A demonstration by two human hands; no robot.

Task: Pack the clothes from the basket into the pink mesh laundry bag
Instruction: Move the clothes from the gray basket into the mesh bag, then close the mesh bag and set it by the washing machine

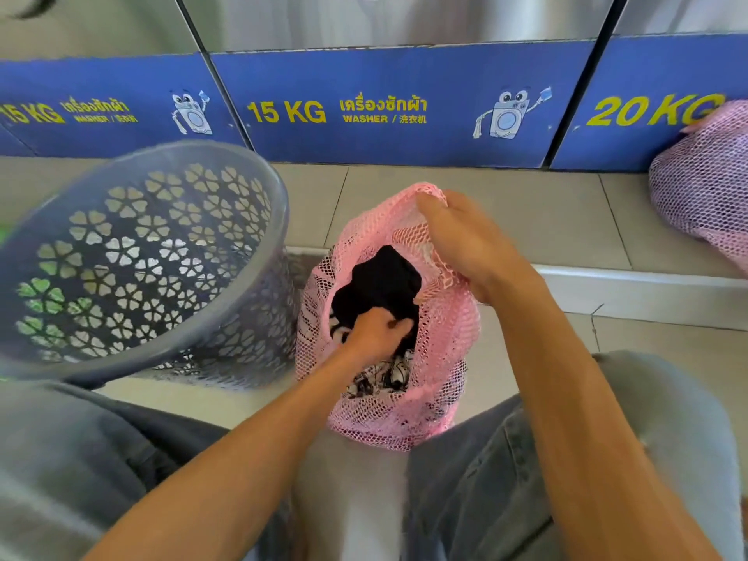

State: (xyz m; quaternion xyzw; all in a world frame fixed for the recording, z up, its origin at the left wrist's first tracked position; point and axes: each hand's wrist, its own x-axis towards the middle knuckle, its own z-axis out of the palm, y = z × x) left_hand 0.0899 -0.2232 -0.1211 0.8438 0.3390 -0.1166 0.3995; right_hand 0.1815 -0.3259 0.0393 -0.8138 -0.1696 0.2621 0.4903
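Hands packing clothes into the pink bag

The left hand (374, 332) was clenched on a black garment (382, 283) inside the pink mesh bag (441, 350), while the right hand (465, 242) gripped the bag's far rim, holding it open. The bag stood on the tiled floor (526, 220) between the person's knees, touching the grey basket (133, 253) tilted to its left

The pink mesh laundry bag (441, 350) I hold is bright pink netting, with a plain black garment (382, 283) and a black-and-white printed cloth (380, 376) inside. My grey-blue plastic basket (133, 253) has clover-shaped cut-outs; the blue washer panels (396, 78) carry yellow lettering.
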